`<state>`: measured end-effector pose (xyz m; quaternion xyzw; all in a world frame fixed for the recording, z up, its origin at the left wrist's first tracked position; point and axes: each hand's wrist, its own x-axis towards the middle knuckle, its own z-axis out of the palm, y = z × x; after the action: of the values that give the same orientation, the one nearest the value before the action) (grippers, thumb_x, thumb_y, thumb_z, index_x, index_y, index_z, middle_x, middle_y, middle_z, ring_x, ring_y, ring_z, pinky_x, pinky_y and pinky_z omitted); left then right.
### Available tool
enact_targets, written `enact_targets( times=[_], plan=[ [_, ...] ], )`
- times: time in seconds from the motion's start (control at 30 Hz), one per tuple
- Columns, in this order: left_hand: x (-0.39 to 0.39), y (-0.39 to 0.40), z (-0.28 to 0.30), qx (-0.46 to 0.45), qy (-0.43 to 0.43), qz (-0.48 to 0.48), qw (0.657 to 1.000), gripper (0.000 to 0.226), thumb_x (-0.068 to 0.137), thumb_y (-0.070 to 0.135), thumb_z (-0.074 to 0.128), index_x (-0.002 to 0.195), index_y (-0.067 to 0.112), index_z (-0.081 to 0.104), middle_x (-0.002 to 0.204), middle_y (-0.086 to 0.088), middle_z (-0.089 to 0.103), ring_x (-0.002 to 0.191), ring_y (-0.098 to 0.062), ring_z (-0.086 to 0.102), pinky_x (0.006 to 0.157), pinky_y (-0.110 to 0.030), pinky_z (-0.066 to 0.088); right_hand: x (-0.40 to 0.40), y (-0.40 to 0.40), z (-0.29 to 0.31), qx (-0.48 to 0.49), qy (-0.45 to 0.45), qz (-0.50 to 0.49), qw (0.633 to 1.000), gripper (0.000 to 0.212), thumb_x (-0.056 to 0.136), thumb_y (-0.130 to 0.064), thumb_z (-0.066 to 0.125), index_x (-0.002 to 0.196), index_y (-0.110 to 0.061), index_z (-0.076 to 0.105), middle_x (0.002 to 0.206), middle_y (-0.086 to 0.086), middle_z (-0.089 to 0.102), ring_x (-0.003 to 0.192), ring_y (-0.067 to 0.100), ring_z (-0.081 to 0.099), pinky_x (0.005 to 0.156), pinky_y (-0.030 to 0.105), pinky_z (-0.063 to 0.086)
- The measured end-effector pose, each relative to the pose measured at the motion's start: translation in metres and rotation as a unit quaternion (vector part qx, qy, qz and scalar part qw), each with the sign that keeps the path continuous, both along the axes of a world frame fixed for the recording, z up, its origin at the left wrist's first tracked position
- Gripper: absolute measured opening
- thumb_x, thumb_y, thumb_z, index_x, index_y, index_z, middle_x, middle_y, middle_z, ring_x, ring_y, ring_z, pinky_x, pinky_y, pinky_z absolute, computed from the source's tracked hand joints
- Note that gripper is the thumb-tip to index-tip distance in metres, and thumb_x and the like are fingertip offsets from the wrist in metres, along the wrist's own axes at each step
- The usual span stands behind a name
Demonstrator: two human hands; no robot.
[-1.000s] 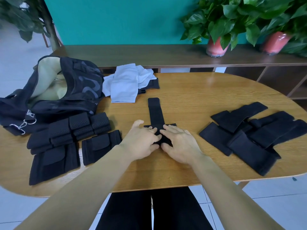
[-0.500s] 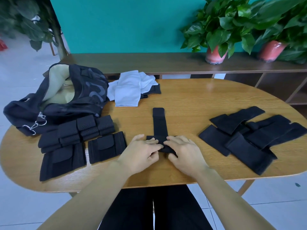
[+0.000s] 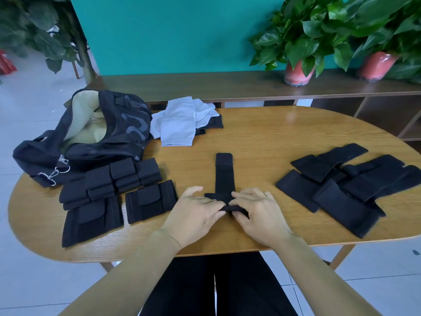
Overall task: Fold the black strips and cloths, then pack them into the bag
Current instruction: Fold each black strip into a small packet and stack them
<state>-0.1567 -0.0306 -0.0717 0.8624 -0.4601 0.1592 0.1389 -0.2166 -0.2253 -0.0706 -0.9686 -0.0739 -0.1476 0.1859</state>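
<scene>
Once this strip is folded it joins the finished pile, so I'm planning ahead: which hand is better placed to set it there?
Left. The folded pile lies on the left hand's side, beside the open bag. The right hand would have to cross over; its side holds the unfolded strips.

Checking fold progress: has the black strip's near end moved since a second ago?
Yes. Both hands, left hand and right hand, have rolled the black strip's near end up; its far tip stays put on the table.
</scene>
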Motion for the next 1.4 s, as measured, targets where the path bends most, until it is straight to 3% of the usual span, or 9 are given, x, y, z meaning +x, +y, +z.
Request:
enact_targets(
  times=[0.17, 0.3, 0.43, 0.53, 0.67, 0.93, 1.07, 1.17, 1.4],
  plan=[
    [0.002, 0.001, 0.005, -0.031, 0.141, 0.062, 0.988, 0.035, 0.092, 0.043, 0.058, 0.124, 0.027, 0.061, 0.124, 0.015, 0.062, 0.121, -0.005, 0.051, 0.108, -0.026, 0.022, 0.005, -0.005, 0.000, 0.094, 0.040, -0.026, 0.994, 0.020, 0.090, -0.028, 0.065, 0.109, -0.031, 0.071, 0.117, -0.018, 0.063, 0.113, 0.000, 0.049, 0.089, 0.020, 0.025],
    [0.009, -0.005, 0.009, -0.085, 0.225, 0.131, 0.962, 0.012, 0.093, 0.035, 0.061, 0.104, 0.030, 0.059, 0.087, 0.021, 0.055, 0.090, -0.009, 0.053, 0.088, -0.032, 0.042, 0.011, -0.007, -0.001, 0.193, 0.061, -0.065, 0.977, 0.016, 0.089, -0.033, 0.066, 0.103, -0.032, 0.072, 0.095, -0.013, 0.061, 0.095, 0.005, 0.056, 0.087, 0.026, 0.040],
    [0.018, -0.014, 0.003, -0.185, 0.332, 0.177, 0.908, 0.016, 0.091, 0.037, 0.063, 0.100, 0.024, 0.059, 0.092, 0.008, 0.068, 0.093, -0.011, 0.063, 0.084, -0.038, 0.052, 0.017, -0.004, -0.002, 0.305, 0.074, -0.119, 0.942, 0.012, 0.089, -0.034, 0.066, 0.084, -0.025, 0.071, 0.076, -0.004, 0.059, 0.069, 0.010, 0.054, 0.059, 0.020, 0.037],
    [0.020, -0.022, -0.001, -0.241, 0.342, 0.213, 0.883, 0.022, 0.090, 0.035, 0.064, 0.096, 0.014, 0.060, 0.091, 0.001, 0.069, 0.088, -0.016, 0.065, 0.078, -0.042, 0.055, 0.022, 0.003, -0.001, 0.345, 0.065, -0.169, 0.921, 0.011, 0.089, -0.034, 0.066, 0.088, -0.023, 0.069, 0.071, -0.006, 0.064, 0.067, 0.010, 0.057, 0.058, 0.024, 0.043],
    [0.018, -0.035, -0.002, -0.253, 0.294, 0.270, 0.881, 0.033, 0.092, 0.032, 0.063, 0.073, 0.014, 0.043, 0.065, 0.003, 0.050, 0.061, -0.016, 0.049, 0.053, -0.025, 0.039, 0.035, 0.010, -0.001, 0.300, 0.061, -0.250, 0.919, 0.028, 0.088, -0.041, 0.065, 0.078, -0.017, 0.058, 0.062, 0.001, 0.058, 0.058, 0.015, 0.053, 0.056, 0.032, 0.046],
    [0.022, -0.046, -0.002, -0.171, 0.213, 0.330, 0.904, 0.029, 0.096, 0.039, 0.054, 0.081, 0.019, 0.040, 0.060, 0.009, 0.039, 0.051, -0.008, 0.037, 0.046, -0.019, 0.021, 0.051, 0.016, -0.006, 0.117, 0.051, -0.312, 0.941, 0.035, 0.091, -0.053, 0.055, 0.081, -0.020, 0.048, 0.067, -0.002, 0.056, 0.066, 0.018, 0.056, 0.057, 0.028, 0.043],
    [0.025, -0.048, -0.002, -0.137, 0.201, 0.334, 0.911, 0.030, 0.097, 0.041, 0.052, 0.113, 0.015, 0.054, 0.080, 0.007, 0.054, 0.070, -0.011, 0.051, 0.057, -0.020, 0.033, 0.053, 0.020, -0.013, 0.080, -0.017, -0.316, 0.945, 0.034, 0.089, -0.047, 0.062, 0.083, -0.014, 0.059, 0.064, -0.001, 0.053, 0.063, 0.017, 0.047, 0.056, 0.028, 0.036],
    [0.025, -0.048, -0.001, -0.147, 0.198, 0.332, 0.911, 0.054, 0.097, 0.039, 0.053, 0.143, 0.017, 0.037, 0.116, -0.001, 0.055, 0.096, -0.016, 0.057, 0.073, -0.023, 0.043, 0.053, 0.021, -0.013, 0.064, -0.023, -0.322, 0.944, 0.035, 0.089, -0.047, 0.062, 0.097, -0.013, 0.062, 0.079, 0.002, 0.063, 0.072, 0.020, 0.055, 0.059, 0.029, 0.037],
    [0.028, -0.047, -0.016, -0.120, 0.086, 0.257, 0.955, 0.049, 0.088, 0.002, 0.061, 0.135, 0.015, 0.053, 0.149, -0.006, 0.041, 0.139, -0.023, 0.037, 0.108, -0.045, 0.032, 0.056, 0.020, -0.026, 0.072, -0.151, -0.300, 0.939, 0.033, 0.088, -0.033, 0.068, 0.115, -0.014, 0.064, 0.102, 0.007, 0.061, 0.089, 0.026, 0.059, 0.061, 0.037, 0.051]
  ],
)
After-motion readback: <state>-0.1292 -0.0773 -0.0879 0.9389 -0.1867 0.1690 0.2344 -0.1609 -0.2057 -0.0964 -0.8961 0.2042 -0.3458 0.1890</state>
